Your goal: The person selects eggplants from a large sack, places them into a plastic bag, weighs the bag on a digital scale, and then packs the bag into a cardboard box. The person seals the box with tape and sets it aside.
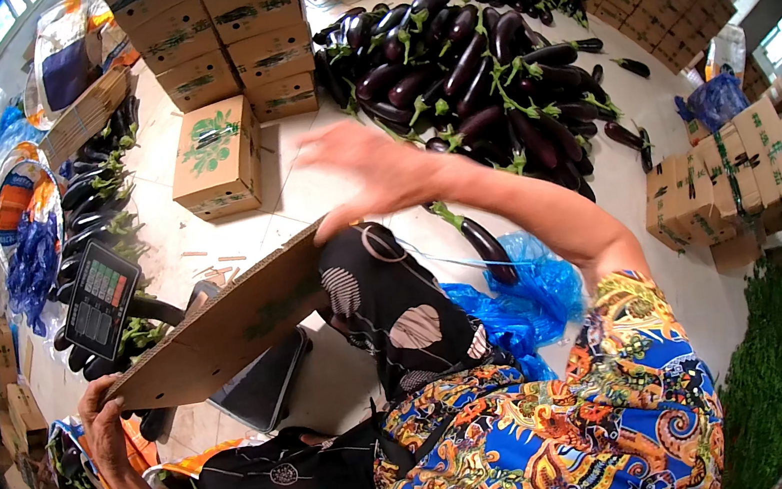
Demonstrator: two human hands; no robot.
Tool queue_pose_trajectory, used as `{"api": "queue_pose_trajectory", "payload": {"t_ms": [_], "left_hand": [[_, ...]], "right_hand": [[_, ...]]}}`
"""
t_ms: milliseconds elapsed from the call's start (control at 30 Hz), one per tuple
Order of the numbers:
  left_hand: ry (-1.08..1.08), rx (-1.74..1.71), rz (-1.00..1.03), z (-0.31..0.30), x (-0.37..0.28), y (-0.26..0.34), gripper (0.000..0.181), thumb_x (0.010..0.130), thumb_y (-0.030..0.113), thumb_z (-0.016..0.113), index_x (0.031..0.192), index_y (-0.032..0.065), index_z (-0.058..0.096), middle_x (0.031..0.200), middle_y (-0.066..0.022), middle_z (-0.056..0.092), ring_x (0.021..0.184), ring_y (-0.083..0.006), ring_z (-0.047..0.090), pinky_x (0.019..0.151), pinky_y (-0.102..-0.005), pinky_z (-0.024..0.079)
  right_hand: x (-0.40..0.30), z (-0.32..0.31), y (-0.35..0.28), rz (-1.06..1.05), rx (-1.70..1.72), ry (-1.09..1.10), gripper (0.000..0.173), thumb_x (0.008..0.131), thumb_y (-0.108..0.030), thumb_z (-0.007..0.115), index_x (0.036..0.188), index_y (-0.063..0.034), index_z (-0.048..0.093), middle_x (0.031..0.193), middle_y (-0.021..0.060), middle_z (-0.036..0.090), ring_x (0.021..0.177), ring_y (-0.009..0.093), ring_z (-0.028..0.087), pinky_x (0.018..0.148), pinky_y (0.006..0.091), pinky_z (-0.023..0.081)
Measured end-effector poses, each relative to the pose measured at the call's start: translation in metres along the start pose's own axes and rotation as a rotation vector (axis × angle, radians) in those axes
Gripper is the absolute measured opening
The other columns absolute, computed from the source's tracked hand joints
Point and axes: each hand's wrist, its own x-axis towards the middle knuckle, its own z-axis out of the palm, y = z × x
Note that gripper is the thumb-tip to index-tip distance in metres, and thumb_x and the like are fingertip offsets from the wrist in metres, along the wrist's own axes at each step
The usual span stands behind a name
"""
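Observation:
A flattened cardboard box [217,346] with green print lies slantwise in front of me, over the platform scale. My left hand [101,413] grips its lower left end, thumb on the near face. Blurred by motion, my right hand [364,169] is spread above the other end of the cardboard, near my knee. Its thumb is close to the cardboard's upper corner; whether it touches I cannot tell. Below the cardboard shows the dark platform [264,385] of the scale, and its keypad display [102,299] stands at the left. One closed, printed carton [215,157] sits on the floor ahead.
A large eggplant heap [471,73] covers the floor ahead right. A single eggplant [486,249] lies by blue plastic film [536,299] beside my knee. Stacked cartons [264,28] rise ahead. Eggplants [93,205] line the left; an open sack [86,487] of eggplants stands lower left.

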Motion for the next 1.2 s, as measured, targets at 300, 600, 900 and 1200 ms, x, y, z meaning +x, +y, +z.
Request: {"api": "queue_pose_trajectory", "payload": {"t_ms": [300,600,900,1200], "left_hand": [[0.320,-0.160,-0.010,-0.029,0.009,-0.082,0.059,0.090,0.032,0.065,0.139,0.0058,0.045,0.134,-0.0100,0.050,0.124,-0.0211,0.046,0.100,-0.0384,0.037],[0.944,-0.196,-0.045,0.031,0.063,-0.118,0.087,0.085,0.050,0.073,0.145,0.0011,0.032,0.126,-0.0139,0.053,0.109,-0.0202,0.052,0.090,-0.0321,0.044],[0.603,-0.426,-0.192,0.036,0.047,-0.085,0.083,0.081,0.056,0.072,0.144,0.0115,0.043,0.129,-0.0068,0.053,0.117,-0.0212,0.051,0.090,-0.0426,0.047],[0.639,-0.082,-0.098,-0.007,0.017,-0.085,0.023,0.078,0.015,0.059,0.097,0.0039,0.067,0.077,-0.0064,0.066,0.063,-0.0194,0.061,0.066,-0.0335,0.052]], "right_hand": [[0.089,0.106,-0.111,-0.161,-0.010,-0.724,0.019,0.082,-0.017,0.061,0.090,-0.0012,0.054,0.074,0.0204,0.063,0.071,0.042,0.063,0.064,0.0484,0.051],[0.071,0.147,-0.146,-0.118,0.256,-0.471,0.021,0.085,-0.020,0.059,0.092,-0.0015,0.050,0.081,0.0202,0.059,0.078,0.042,0.061,0.070,0.0501,0.049],[0.066,0.156,-0.120,0.470,0.742,-0.606,0.061,0.094,-0.052,0.054,0.130,-0.0033,0.058,0.123,0.0178,0.064,0.115,0.025,0.060,0.100,0.0346,0.045],[0.092,0.152,-0.112,0.327,0.458,-0.549,0.036,0.087,-0.029,0.059,0.094,0.0053,0.067,0.070,0.0171,0.063,0.064,0.022,0.060,0.064,0.0375,0.049]]}}
